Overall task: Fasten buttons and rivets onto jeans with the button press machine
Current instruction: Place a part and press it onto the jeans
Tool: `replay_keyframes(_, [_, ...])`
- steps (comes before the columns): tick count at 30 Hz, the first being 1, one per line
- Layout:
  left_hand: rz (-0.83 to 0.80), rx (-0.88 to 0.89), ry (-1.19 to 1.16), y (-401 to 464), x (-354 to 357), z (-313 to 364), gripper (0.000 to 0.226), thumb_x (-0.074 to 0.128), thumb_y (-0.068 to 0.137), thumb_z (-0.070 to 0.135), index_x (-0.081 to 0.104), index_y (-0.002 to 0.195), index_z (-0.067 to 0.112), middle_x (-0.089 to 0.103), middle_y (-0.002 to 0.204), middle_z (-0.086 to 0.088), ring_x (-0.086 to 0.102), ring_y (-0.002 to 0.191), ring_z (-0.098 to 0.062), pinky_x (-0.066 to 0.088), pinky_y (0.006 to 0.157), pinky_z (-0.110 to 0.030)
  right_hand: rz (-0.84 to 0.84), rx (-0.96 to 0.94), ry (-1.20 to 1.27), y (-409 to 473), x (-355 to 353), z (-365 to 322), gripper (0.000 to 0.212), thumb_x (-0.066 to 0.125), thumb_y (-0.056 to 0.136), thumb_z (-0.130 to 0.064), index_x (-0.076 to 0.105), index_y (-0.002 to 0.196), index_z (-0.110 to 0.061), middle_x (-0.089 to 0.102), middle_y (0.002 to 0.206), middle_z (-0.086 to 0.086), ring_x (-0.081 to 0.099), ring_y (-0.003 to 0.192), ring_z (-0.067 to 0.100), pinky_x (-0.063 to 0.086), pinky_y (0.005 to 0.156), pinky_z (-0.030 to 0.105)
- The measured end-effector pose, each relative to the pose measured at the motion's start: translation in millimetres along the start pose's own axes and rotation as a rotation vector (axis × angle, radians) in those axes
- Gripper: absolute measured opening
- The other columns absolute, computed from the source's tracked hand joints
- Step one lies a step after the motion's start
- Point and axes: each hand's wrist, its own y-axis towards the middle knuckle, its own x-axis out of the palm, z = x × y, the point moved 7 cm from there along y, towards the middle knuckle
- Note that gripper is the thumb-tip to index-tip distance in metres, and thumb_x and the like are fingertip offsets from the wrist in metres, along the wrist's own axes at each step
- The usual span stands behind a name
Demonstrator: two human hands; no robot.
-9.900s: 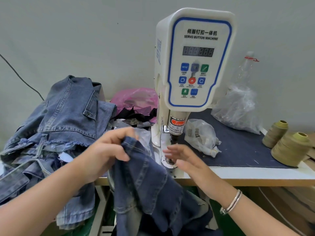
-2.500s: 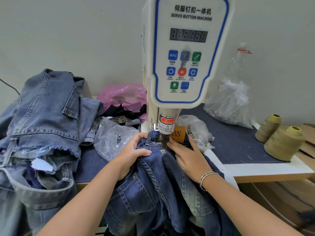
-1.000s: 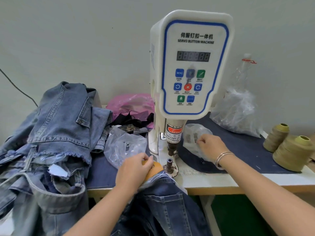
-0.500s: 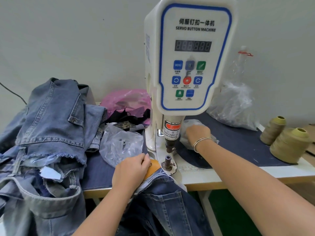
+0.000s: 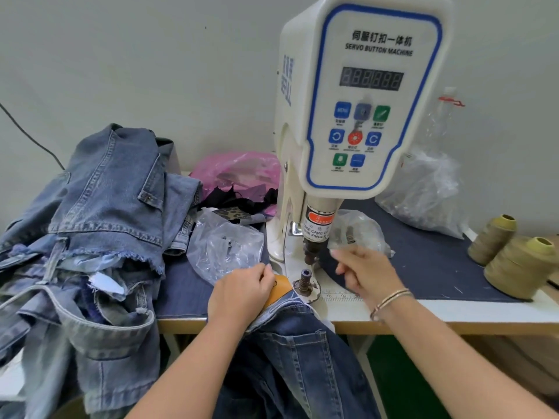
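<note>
From your left: heap of faded blue denim garments [image 5: 90, 237] on the table; your left hand [image 5: 242, 293], fingers curled, pinning dark blue jeans' waistband [image 5: 290, 343] at the table edge; white servo button press machine [image 5: 357, 116]; your right hand [image 5: 367, 272], fingertips pinched together near its lower die [image 5: 305, 278], contents indiscernible.

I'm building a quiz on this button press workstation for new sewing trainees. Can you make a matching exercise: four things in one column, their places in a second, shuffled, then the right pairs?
Things:
1. pink bag
2. thread cones
3. left hand
4. pile of light jeans

Places:
A. far right of the table
B. on the dark jeans' waistband, beside the lower die
C. behind the machine, to its left
D. heaped at the table's left end

Pairs: 1-C, 2-A, 3-B, 4-D
</note>
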Motion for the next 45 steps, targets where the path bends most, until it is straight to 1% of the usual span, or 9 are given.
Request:
replay_keyframes(4, [0.004,-0.005,0.005,-1,-1,1,0.042,0.031,0.099,0.041,0.037,0.063,0.02,0.044,0.057,0.004,0.046,0.063,-0.023,0.03,0.059,-0.034,-0.218,0.191,0.319,-34,42,24,0.029,0.066,0.085,-0.014,0.064,0.056,-0.015,0.05,0.051,0.001,0.031,0.03,0.006,0.021,0.033,0.015])
replay_keyframes(7, [0.0,-0.022,-0.001,0,0,-1,0.042,0.031,0.098,0.042,0.038,0.063,0.02,0.046,0.059,0.003,0.046,0.065,-0.025,0.031,0.06,-0.034,-0.241,0.292,0.52,-43,56,28,0.007,0.069,0.072,-0.014,0.064,0.072,-0.009,0.047,0.045,0.001,0.028,0.026,0.005,0.018,0.031,0.013])
replay_keyframes(10, [-0.002,-0.029,-0.004,0,1,-2,0.041,0.031,0.098,0.043,0.041,0.065,0.02,0.048,0.062,0.003,0.048,0.066,-0.025,0.033,0.06,-0.034,-0.255,0.37,0.648,-45,63,30,0.023,0.069,0.064,-0.014,0.06,0.085,-0.007,0.044,0.042,-0.001,0.027,0.025,0.004,0.02,0.028,0.014])
replay_keyframes(30, [-0.022,-0.052,0.015,-3,-4,2,0.04,0.031,0.098,0.042,0.045,0.069,0.019,0.053,0.064,0.001,0.052,0.069,-0.026,0.036,0.061,-0.035,-0.318,0.513,1.076,-84,95,5,0.011,0.059,0.067,-0.005,0.052,0.076,-0.007,0.048,0.049,-0.001,0.036,0.028,0.008,0.028,0.033,0.012])
replay_keyframes(34, [-0.094,-0.115,-0.086,-8,-1,-3,0.032,0.04,0.092,0.032,0.033,0.061,0.026,0.053,0.064,0.001,0.05,0.064,-0.023,0.039,0.06,-0.034,-0.447,0.421,0.601,-101,133,7,0.009,0.061,0.083,-0.007,0.06,0.091,-0.009,0.052,0.057,0.001,0.043,0.035,0.008,0.034,0.035,0.016])
replay_keyframes(37, [-0.132,-0.212,-0.11,-10,2,-9,0.025,0.038,0.098,0.017,0.048,0.075,0.02,0.066,0.1,-0.007,0.062,0.097,-0.024,0.043,0.079,-0.03,-0.345,-0.031,-0.004,-67,146,-19,0.02,0.046,0.096,-0.007,0.066,0.096,-0.008,0.059,0.069,-0.001,0.057,0.049,0.009,0.048,0.052,0.018])
replay_keyframes(40, [-0.112,-0.211,-0.025,-7,-2,-8,0.024,0.042,0.094,0.017,0.061,0.105,0.008,0.067,0.108,-0.01,0.062,0.101,-0.028,0.038,0.074,-0.029,-0.262,-0.39,-0.56,-28,169,-44,0.029,0.044,0.094,-0.009,0.07,0.106,-0.012,0.06,0.09,-0.005,0.062,0.09,0.019,0.048,0.081,0.028])
replay_keyframes(42, [-0.126,-0.233,-0.038,-7,-3,-9,0.021,0.046,0.09,0.022,0.063,0.098,0.012,0.069,0.102,-0.011,0.063,0.096,-0.032,0.039,0.071,-0.03,-0.325,-0.465,-0.96,1,195,-39,0.033,0.042,0.094,-0.007,0.067,0.115,-0.011,0.057,0.118,0.007,0.056,0.109,0.026,0.046,0.092,0.033])
replay_keyframes(45, [-0.142,-0.252,-0.058,-7,-2,-8,0.02,0.046,0.088,0.025,0.063,0.092,0.015,0.068,0.099,-0.011,0.063,0.094,-0.034,0.044,0.073,-0.034,-0.384,-0.39,-1.394,39,219,-20,0.035,0.047,0.093,-0.008,0.06,0.125,-0.01,0.053,0.13,0.011,0.052,0.118,0.03,0.046,0.096,0.036])
